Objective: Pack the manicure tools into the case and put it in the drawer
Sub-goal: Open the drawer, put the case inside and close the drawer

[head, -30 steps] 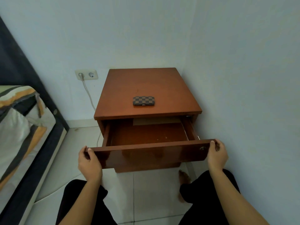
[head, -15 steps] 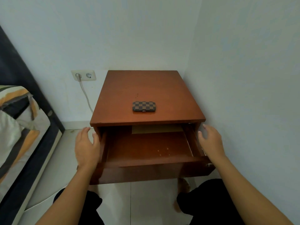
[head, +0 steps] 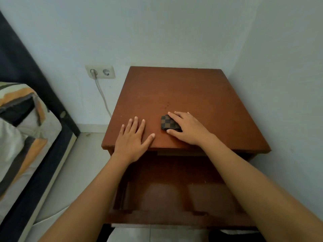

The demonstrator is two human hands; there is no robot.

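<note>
A small checkered brown case (head: pixel 167 123), closed, lies on top of the wooden nightstand (head: pixel 209 102) near its front edge. My right hand (head: pixel 187 130) covers the case's right half, fingers over the top and thumb at its front edge, gripping it. My left hand (head: pixel 132 138) rests flat on the nightstand top just left of the case, fingers spread, holding nothing. Below my forearms the drawer (head: pixel 174 189) stands pulled out, its inside bare.
The nightstand sits in a corner with a wall close on its right. A wall socket (head: pixel 100 71) with a white cable is on the back wall to the left. A bed (head: pixel 21 137) with a striped cover runs along the left. Pale floor tiles lie between.
Both hands left the drawer's sides and rose to the nightstand top. The right hand came down on the case; the left settled flat beside it. The view tilted closer.
</note>
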